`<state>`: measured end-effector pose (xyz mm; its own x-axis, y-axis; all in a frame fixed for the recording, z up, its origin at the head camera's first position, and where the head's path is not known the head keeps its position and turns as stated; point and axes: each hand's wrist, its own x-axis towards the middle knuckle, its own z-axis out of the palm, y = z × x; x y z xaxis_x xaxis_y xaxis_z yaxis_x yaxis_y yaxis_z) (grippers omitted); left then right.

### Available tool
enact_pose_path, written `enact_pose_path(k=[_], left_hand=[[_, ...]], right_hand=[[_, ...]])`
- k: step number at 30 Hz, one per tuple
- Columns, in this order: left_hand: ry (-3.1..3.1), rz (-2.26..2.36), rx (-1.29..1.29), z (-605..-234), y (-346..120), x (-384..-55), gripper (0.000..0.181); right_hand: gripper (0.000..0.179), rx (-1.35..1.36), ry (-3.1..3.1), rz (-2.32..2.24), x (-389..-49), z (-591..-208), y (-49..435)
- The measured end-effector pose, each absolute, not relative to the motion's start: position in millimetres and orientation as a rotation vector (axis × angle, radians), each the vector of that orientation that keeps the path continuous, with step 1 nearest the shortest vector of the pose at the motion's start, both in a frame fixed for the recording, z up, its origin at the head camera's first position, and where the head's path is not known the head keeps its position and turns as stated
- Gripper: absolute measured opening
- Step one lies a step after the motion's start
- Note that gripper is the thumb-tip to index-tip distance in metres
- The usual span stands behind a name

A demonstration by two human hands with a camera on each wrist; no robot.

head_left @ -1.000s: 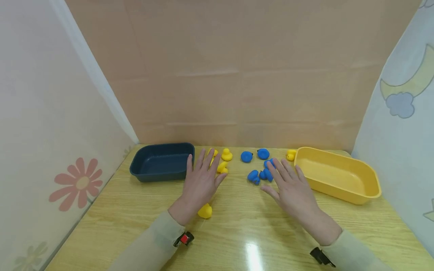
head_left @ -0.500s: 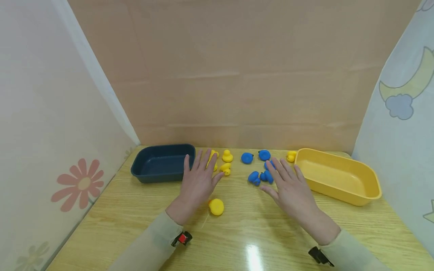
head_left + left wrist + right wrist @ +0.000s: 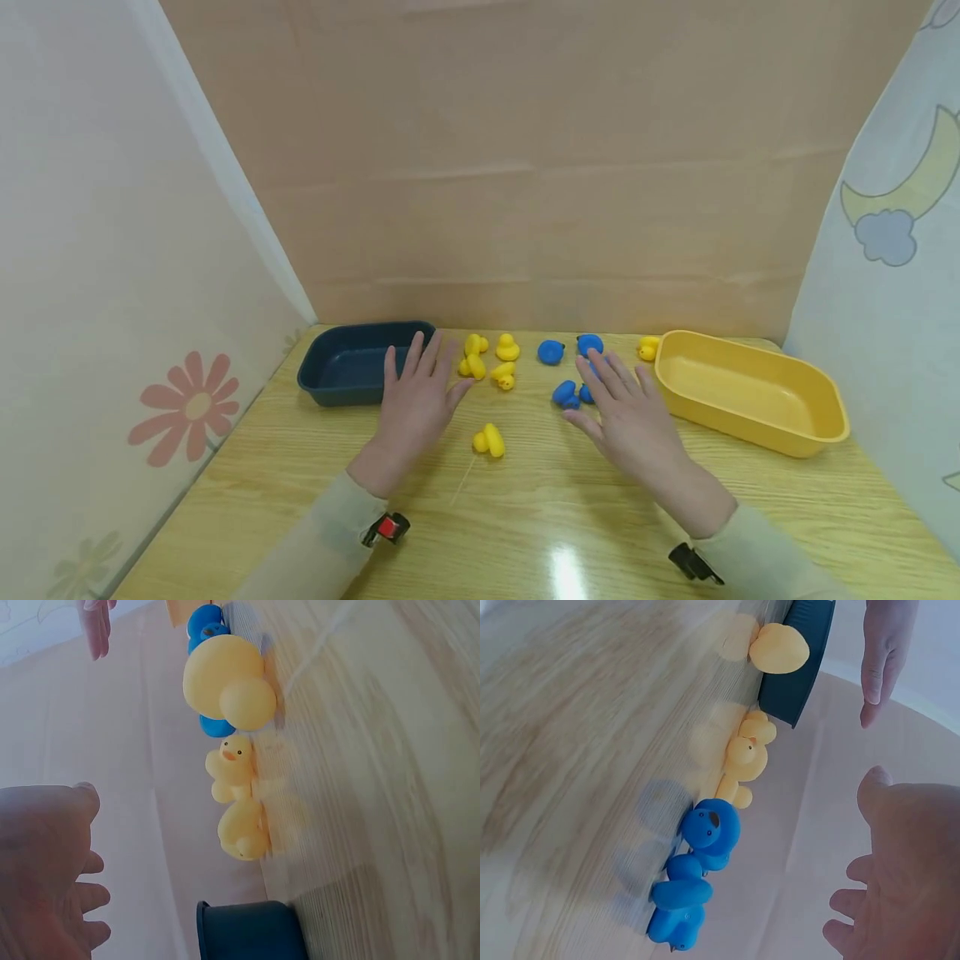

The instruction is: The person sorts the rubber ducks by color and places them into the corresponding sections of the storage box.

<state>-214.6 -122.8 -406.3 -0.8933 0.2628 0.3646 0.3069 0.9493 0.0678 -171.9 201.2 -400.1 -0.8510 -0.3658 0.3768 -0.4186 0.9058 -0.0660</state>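
My left hand (image 3: 416, 400) hovers palm down over the table with its fingers spread, overlapping the right end of a dark blue tub (image 3: 352, 398) in the head view. Nothing is in it. A lone yellow rubber duck (image 3: 491, 441) lies on its side to the right of that hand. Behind it are several more yellow rubber ducks (image 3: 507, 348). My right hand (image 3: 637, 417), also spread and holding nothing, hangs above the table and partly covers a group of blue rubber ducks (image 3: 551, 352). In the right wrist view its palm (image 3: 915, 862) is well above the ducks.
A yellow tub (image 3: 750, 425) stands at the right, with one yellow duck (image 3: 647, 347) beside its left end. A brown paper backdrop (image 3: 525, 167) rises behind the wooden table (image 3: 525, 533). Patterned white sheets (image 3: 150, 275) line both sides.
The lone yellow duck has rolled right and away from me, out from beside my left forearm. My left hand has shifted slightly left, uncovering ducks behind it. The right hand has barely moved.
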Motion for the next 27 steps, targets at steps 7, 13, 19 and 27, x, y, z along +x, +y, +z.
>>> enact_pose_path(k=[7,13,19,27], left_hand=[[-2.786,-0.179,-0.364,-411,-135,-218,0.075],[-2.789,-0.168,-0.326,-412,-144,-219,0.075],[-2.786,-0.199,-0.298,-412,-152,-219,0.074],[-2.775,-0.255,-0.247,-414,-167,-219,0.073]], right_hand=[[0.086,0.609,-2.712,0.283,-177,-404,187],[0.087,0.635,-2.719,0.335,-180,-410,174],[0.086,0.662,-2.726,0.362,-181,-414,161],[0.086,0.725,-2.686,0.398,-181,-418,147]])
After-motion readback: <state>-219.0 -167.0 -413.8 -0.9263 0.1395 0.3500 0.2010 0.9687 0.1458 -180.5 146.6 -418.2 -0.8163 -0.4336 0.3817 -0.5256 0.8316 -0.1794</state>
